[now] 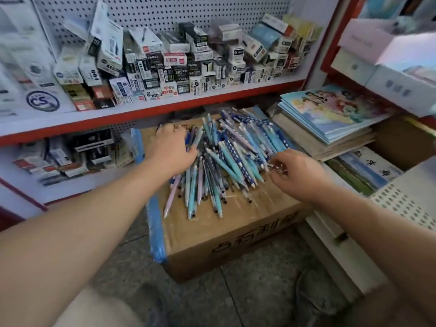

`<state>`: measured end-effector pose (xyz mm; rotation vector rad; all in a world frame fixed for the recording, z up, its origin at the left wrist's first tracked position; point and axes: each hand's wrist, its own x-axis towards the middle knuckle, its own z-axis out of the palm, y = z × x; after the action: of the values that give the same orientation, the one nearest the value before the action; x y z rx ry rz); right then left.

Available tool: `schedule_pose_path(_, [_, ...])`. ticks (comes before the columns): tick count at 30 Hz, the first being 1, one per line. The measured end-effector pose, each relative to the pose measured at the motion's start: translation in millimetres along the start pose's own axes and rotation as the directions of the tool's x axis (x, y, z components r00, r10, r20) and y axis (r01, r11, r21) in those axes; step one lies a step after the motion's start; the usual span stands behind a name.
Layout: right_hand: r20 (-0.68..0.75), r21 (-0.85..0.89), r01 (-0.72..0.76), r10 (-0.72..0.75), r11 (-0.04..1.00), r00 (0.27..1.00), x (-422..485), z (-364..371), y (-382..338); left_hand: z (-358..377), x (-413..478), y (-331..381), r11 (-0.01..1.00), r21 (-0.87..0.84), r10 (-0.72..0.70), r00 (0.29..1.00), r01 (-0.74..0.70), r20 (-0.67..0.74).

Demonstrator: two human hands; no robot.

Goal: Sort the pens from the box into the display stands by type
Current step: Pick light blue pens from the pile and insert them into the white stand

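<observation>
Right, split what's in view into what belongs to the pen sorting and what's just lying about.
Belongs to the job: pens heaped on the cardboard box; left hand on the heap; right hand pinching pens at its edge.
Just lying about: small boxes on the upper shelf; packets on the lower shelf; stack of notebooks to the right.

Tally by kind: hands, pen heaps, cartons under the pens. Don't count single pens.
Hands: 2, left hand and right hand
Pen heaps: 1, pen heap
Cartons under the pens: 1, carton
Total: 4
</observation>
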<state>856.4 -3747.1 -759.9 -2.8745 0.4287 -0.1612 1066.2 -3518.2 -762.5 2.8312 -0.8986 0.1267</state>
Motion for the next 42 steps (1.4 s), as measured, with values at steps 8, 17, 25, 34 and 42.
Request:
schedule_pose_path(8, [0.096, 0.075, -0.056, 0.049, 0.996, 0.994, 128, 7, 43, 31, 44, -26, 0.99, 0.032, -0.141, 0.955, 0.137, 0.261])
schedule_pose_path(17, [0.329, 0.119, -0.051, 0.009, 0.992, 0.944, 249, 44, 64, 60, 85, -28, 0.99, -0.01, -0.132, 0.943, 0.142, 0.306])
schedule_pose_path(25, [0.275, 0.163, 0.039, -0.084, 0.986, 0.958, 231, 51, 56, 63, 81, -6, 0.967, -0.176, -0.137, 0.96, 0.183, 0.246])
schedule_pose_path(34, [0.198, 0.369, -0.013, -0.065, 0.929, 0.978, 217, 57, 54, 55, 82, -31, 0.953, -0.017, -0.288, 0.918, 0.304, 0.274])
schedule_pose_path(42, [0.262, 0.257, 0.016, -0.086, 0.966, 0.961, 210, 40, 71, 49, 70, -24, 0.948, -0.137, -0.227, 0.911, 0.288, 0.346])
